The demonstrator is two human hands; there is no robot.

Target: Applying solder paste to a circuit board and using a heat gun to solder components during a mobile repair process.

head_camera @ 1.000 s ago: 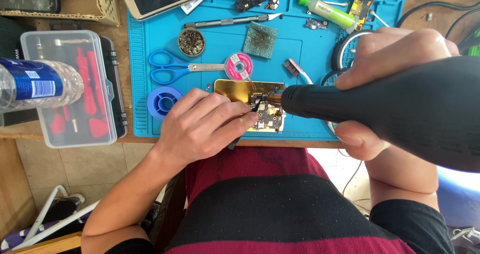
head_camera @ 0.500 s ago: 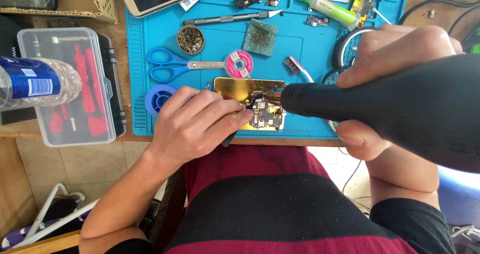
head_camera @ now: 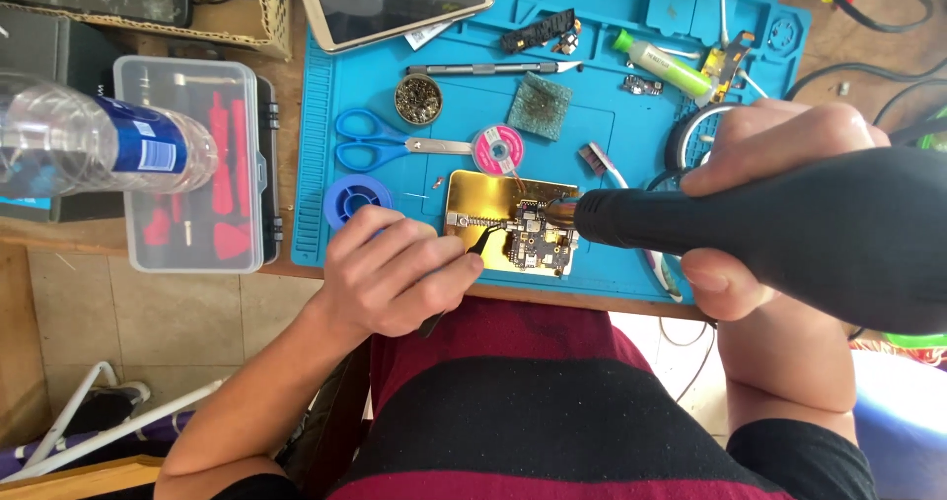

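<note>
My right hand (head_camera: 779, 199) grips a big black hot-air tool (head_camera: 789, 229) whose metal nozzle points left at a small circuit board (head_camera: 538, 246). The board is clamped on a gold holder plate (head_camera: 493, 199) lying on the blue work mat (head_camera: 612, 86). My left hand (head_camera: 390, 278) rests at the mat's front edge and pinches black tweezers (head_camera: 473, 253), whose tips reach the board's left side. Part of the board is hidden under the nozzle.
Blue scissors (head_camera: 370, 140), a pink solder-wick reel (head_camera: 496, 151), a blue spool (head_camera: 350, 202), a brass-wool tin (head_camera: 418, 99) and a green tube (head_camera: 663, 63) lie on the mat. A clear case with red tools (head_camera: 197, 165) and a plastic bottle (head_camera: 94, 150) sit at left.
My left hand slid back toward the mat's front edge, uncovering more of the gold plate and the tweezers' tips. The hot-air tool stays aimed at the board.
</note>
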